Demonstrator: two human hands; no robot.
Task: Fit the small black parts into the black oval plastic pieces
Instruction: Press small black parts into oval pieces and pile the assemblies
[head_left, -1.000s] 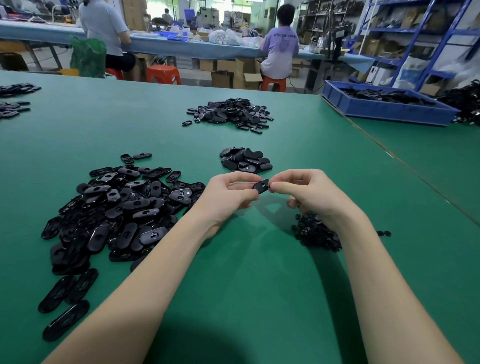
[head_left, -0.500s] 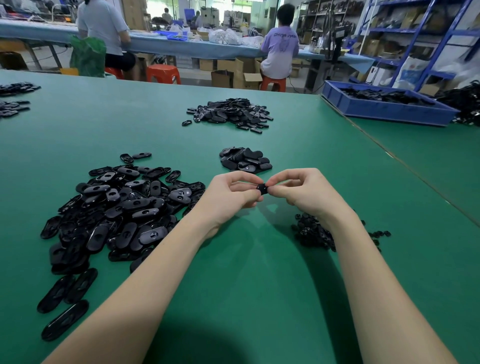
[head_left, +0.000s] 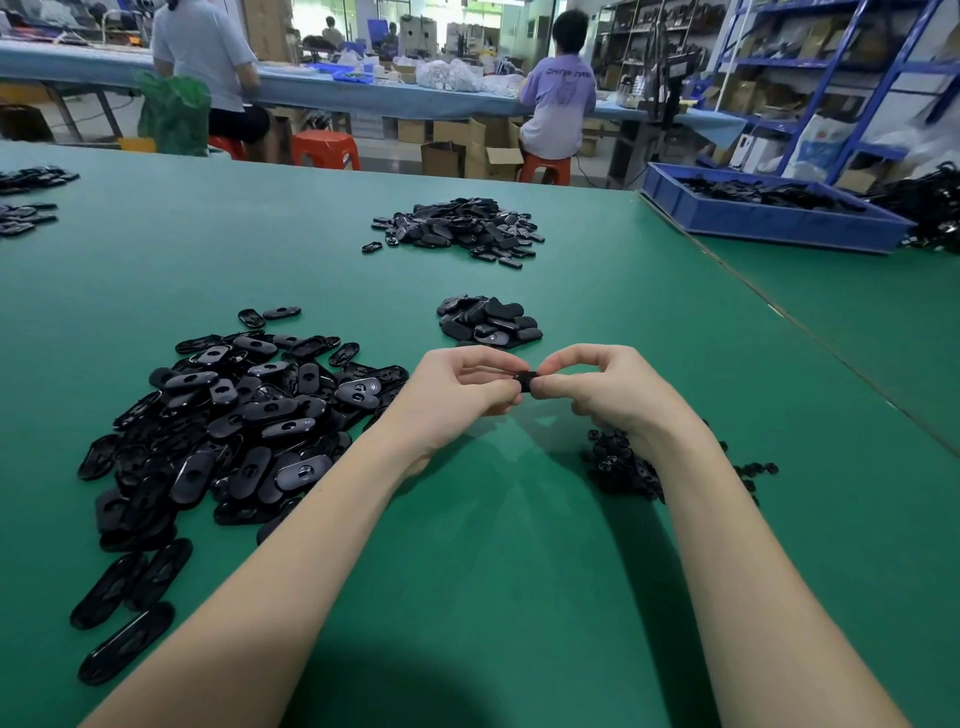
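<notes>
Both hands meet above the middle of the green bench (head_left: 519, 571), the left hand (head_left: 457, 400) and right hand (head_left: 608, 389) each with fingers curled, pinching 1 black piece (head_left: 525, 381) between them; too covered to tell if it's an oval or a small part. Big pile of oval pieces (head_left: 234, 415) sits at 9 o'clock from the hands, a smaller stack (head_left: 488, 322) just past them at 12, another heap (head_left: 457, 226) further out at 12. Small parts (head_left: 618, 467) lie at 5 o'clock, partly under the right wrist. Blue tray (head_left: 769, 221) at 2 o'clock.
</notes>
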